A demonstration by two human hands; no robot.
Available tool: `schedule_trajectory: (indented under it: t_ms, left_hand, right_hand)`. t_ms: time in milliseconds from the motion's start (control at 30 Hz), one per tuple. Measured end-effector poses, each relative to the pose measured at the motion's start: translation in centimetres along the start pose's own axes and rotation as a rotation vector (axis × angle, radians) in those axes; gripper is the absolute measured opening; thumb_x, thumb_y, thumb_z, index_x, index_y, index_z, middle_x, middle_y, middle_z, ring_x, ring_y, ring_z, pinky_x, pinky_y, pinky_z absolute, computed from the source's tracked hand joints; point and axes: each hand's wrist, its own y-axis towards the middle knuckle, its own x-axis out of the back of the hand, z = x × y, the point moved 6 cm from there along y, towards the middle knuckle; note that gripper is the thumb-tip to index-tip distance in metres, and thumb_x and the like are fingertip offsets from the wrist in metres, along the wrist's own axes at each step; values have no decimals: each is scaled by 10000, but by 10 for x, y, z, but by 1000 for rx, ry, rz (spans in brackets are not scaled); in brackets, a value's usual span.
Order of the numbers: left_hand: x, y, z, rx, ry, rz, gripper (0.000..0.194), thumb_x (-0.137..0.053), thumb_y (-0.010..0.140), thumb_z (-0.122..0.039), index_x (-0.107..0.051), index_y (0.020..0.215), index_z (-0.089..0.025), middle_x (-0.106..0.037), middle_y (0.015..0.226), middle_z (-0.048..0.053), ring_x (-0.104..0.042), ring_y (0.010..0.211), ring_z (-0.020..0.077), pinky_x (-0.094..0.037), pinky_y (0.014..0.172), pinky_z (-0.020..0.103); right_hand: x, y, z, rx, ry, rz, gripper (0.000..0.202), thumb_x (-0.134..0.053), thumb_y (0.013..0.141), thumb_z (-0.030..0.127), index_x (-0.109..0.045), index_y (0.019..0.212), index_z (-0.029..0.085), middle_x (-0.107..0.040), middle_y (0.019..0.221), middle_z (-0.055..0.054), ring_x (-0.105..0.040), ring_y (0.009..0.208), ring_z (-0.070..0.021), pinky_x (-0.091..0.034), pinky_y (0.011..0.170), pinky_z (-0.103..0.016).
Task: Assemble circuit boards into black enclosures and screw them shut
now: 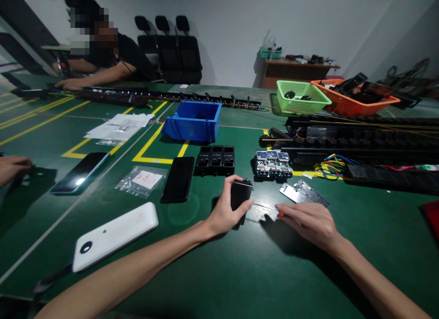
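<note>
My left hand [229, 204] is closed around a black box-shaped part [241, 195], held tilted up off the green table. In my right hand [310, 220] is a screwdriver [265, 206] with an orange handle, mostly covered by my fingers. Its thin shaft points left at the box's side; whether the tip touches is hard to tell. Beyond my left hand lies a row of black housings [215, 160]. Circuit boards with silvery squares [273, 164] sit behind my right hand, and thin metal plates [303, 192] lie just in front of them.
To the left are a black phone [177, 179], a plastic bag [141, 181], a white device [115, 236] and another phone [81, 173]. Farther back stand a blue bin [194, 122], green basket [302, 97] and orange basket [356, 99]. Wired black rails [360, 140] lie right; a co-worker [106, 58] sits far left.
</note>
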Motion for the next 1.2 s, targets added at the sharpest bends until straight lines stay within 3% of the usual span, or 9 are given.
schedule_trajectory:
  t_ms: [100,200,267,400,533,667,767,933,1200]
  left_hand:
    - [-1,1,1,6,-45,9,530,-633,855,-342,-291,1254,-271,-531,986,30,-622,766,145,-515,705,317]
    - [-1,1,1,8,-55,-3,531,-642,850,-329,-302,1254,-270,-539,995,32,-625,766,142,-518,714,318]
    - [0,2,2,6,-58,-24,532,-644,847,-326,-305,1253,-269,-543,1008,35,-626,769,140,-519,720,318]
    - [1,2,1,-2,-48,-55,542,-649,842,-330,-305,1257,-264,-542,1030,40,-626,785,142,-519,735,322]
    - [3,1,0,-13,-14,-79,544,-650,840,-326,-309,1260,-263,-536,1041,44,-619,783,140,-515,744,323]
    - [5,1,-1,-14,3,-89,546,-647,841,-328,-303,1259,-266,-533,1024,40,-617,771,143,-512,731,321]
    - [4,0,-1,-14,4,-72,538,-641,845,-327,-299,1255,-268,-535,1021,39,-616,769,143,-510,732,325]
    - [2,0,0,-4,-1,-43,537,-640,846,-328,-299,1256,-264,-537,995,36,-616,764,145,-512,728,330]
    - [4,1,3,4,-53,-70,542,-639,848,-354,-304,1265,-266,-541,1016,42,-628,783,149,-520,718,322]
  right_hand:
    - [-1,-3,0,19,-28,-23,325,-677,832,142,-720,1133,255,-778,975,-75,-744,733,-202,-571,620,-303]
    - [0,1,0,-121,129,-38,220,-688,826,207,-758,1030,244,-783,951,-74,-747,787,-224,-590,670,-326]
    - [2,5,-4,-317,325,-104,148,-658,850,278,-774,919,219,-770,1009,-99,-740,845,-252,-593,696,-352]
    - [-5,0,-21,-840,875,-316,414,-446,950,433,-750,879,160,-748,1067,-141,-718,623,-199,-512,439,-271]
    - [-29,-5,-25,-1187,1230,-103,381,-484,933,418,-733,921,130,-734,1101,-161,-719,625,-159,-512,445,-207]
    - [-39,-6,-21,-1135,1281,163,274,-606,886,361,-711,933,112,-751,1028,-176,-670,481,-115,-471,379,-171]
    - [-41,-10,-22,-1085,1235,258,272,-680,839,380,-710,876,112,-774,887,-137,-567,350,-57,-416,331,-143]
    - [-33,-11,-31,-974,1008,247,326,-723,802,386,-734,998,126,-767,829,-99,-514,332,-42,-344,296,-145]
    - [-12,0,-23,-540,494,123,317,-691,836,342,-735,1112,192,-769,832,-77,-588,411,-108,-505,424,-250]
